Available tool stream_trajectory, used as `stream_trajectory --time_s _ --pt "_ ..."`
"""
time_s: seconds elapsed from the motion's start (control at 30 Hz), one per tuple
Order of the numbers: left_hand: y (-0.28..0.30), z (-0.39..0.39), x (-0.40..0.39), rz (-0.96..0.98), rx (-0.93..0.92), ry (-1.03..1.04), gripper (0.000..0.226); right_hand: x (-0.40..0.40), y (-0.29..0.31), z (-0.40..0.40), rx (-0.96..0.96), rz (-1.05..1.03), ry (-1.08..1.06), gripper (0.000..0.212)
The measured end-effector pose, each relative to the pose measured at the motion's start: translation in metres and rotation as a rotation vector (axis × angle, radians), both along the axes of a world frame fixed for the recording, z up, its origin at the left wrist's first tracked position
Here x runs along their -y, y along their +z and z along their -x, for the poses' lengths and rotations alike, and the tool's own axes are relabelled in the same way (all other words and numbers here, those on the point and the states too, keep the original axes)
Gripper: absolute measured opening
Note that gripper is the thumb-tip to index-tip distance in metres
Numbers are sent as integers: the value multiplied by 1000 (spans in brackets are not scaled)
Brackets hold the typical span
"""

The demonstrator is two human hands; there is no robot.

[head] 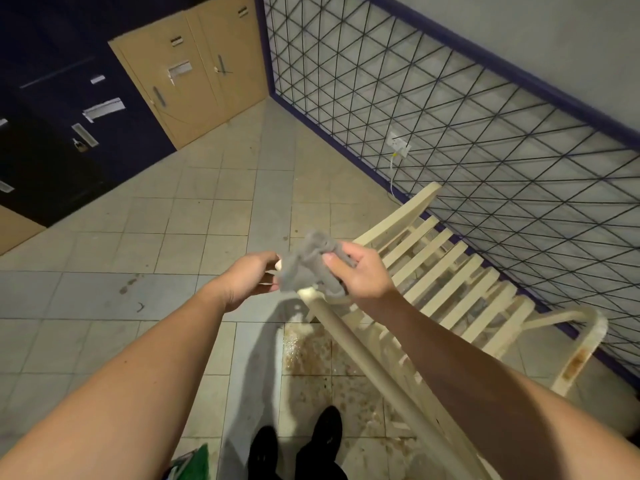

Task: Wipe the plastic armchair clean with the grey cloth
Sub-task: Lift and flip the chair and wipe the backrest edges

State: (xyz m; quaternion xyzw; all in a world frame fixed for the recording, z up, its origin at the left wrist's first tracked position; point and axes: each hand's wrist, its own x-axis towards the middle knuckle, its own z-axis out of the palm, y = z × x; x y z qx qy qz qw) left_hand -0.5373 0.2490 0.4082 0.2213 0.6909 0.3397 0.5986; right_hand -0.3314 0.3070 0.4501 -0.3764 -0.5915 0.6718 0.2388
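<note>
I hold the grey cloth (311, 265) bunched between both grips: my right hand (360, 271) curls round its right side with the thumb pinching on top, and my left hand (251, 277) pinches the left edge with curled fingers. The cloth hangs just above the nearest corner of the cream plastic armchair (450, 282), which lies tipped beneath and to the right of my grips, its slatted back running away toward the wire mesh fence (485, 133). I judge that the wad is too crumpled to wipe well; unless I spread it, it may skip grime between the slats. Below my grips the tiled floor (173, 220) carries a wet brown stain (311, 351) near my shoes, so I could slip. No container shows clearly; a green object at the lower edge is cut off.
</note>
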Motion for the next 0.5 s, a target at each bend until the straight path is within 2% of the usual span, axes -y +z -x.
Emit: stream_trajectory --time_s 0.03,0.1,0.23,0.33,0.4,0.5 --pt "1 -1 -1 20 22 34 25 -4 -1 2 35 18 -55 23" --pt "3 -3 -2 32 35 37 29 0 -5 13 132 31 -1 21" --pt "5 -3 3 48 22 39 35 26 -2 19 315 -288 117 31" --pt "2 2 1 54 70 135 39 20 10 2 305 -299 123 29" --pt "6 1 -3 10 102 132 41 28 17 -7 288 -294 231 38" --pt "14 -6 -12 -40 75 66 34 39 10 -11 378 -394 419 62"
